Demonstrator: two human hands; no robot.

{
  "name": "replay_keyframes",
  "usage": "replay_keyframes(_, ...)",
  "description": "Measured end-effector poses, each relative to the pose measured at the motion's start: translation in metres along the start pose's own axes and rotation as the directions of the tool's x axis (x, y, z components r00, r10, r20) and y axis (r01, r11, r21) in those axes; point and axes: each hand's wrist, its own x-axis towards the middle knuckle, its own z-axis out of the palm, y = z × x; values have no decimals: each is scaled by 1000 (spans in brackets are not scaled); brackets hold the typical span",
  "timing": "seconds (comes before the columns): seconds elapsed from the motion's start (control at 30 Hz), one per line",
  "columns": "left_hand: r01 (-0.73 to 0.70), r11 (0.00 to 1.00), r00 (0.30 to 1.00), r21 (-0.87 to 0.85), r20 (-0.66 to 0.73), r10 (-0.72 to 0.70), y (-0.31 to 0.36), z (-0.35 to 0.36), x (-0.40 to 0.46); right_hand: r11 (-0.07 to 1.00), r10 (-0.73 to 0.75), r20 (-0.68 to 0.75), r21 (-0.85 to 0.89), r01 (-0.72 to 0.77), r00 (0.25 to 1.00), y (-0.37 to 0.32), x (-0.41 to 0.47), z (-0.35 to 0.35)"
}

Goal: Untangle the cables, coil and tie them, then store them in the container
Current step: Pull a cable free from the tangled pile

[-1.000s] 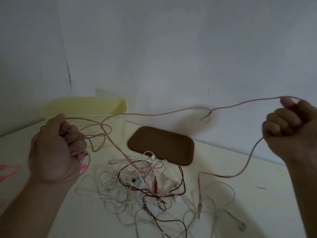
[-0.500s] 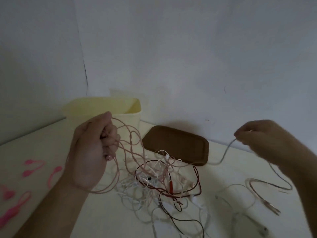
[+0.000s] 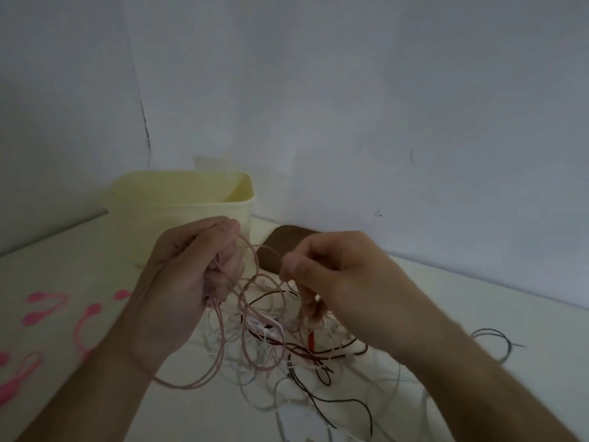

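Head cam looking down at the worktop [image 3: 478,314], and honestly this job looks barely started. Left hand [image 3: 191,275] is curled shut around a bundle of loops of the pink cable [image 3: 220,346], which hang down below the fist toward the worktop, so that one looks mid-coil. Right hand [image 3: 334,275] is pinched closed on a strand of the same pink cable just beside the left, fingers pointing down over the pile. Under and between the hands sits the tangle [image 3: 287,352], a mess of white, dark red and black leads all lying across each other, pretty clearly not sorted yet. The yellow container [image 3: 178,202] stands behind the left hand against the wall; what I can see of the inside looks empty, but the bottom is out of sight. A brown tray [image 3: 274,250] is mostly hidden behind the right hand. Pink ties [image 3: 47,311] lie spread out on the left of the worktop, none on a cable as far as I can tell. So: one cable partly coiled, nothing tied, nothing stored. Whole shot is dim and a bit blurry, so I can't say how many cables are in there or where the pink one's free end goes.
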Motion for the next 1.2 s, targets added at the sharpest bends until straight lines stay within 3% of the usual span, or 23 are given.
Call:
replay_keyframes(0.1,-13,1000,1000,-3,-1,13,-1,3,-1,971,-35,83,-231,53,996,6,-2,8)
replay_keyframes(0.17,-10,1000,1000,7,-1,10,-3,5,-1,970,-80,56,-225,90,995,9,-1,13)
replay_keyframes(0.27,63,997,989,-55,-128,-69,-4,0,4,968,-66,-58,239,78,996,7,2,-7)
replay_keyframes(0.4,100,978,943,-183,-297,-152,-9,-17,13,731,60,-331,657,184,942,25,15,-51)
replay_keyframes(0.5,107,974,914,-200,-364,-176,-13,-23,17,521,200,-450,801,294,870,40,19,-79)
replay_keyframes(0.67,49,949,877,-311,-441,-190,-15,-35,22,471,314,-596,774,424,739,52,12,-120)
replay_keyframes(0.87,83,935,827,-345,-500,-258,-15,-48,23,541,378,-712,689,482,592,70,1,-157)
replay_keyframes(1.2,127,925,813,-357,-497,-303,-21,-64,25,609,389,-825,564,558,410,87,-11,-177)
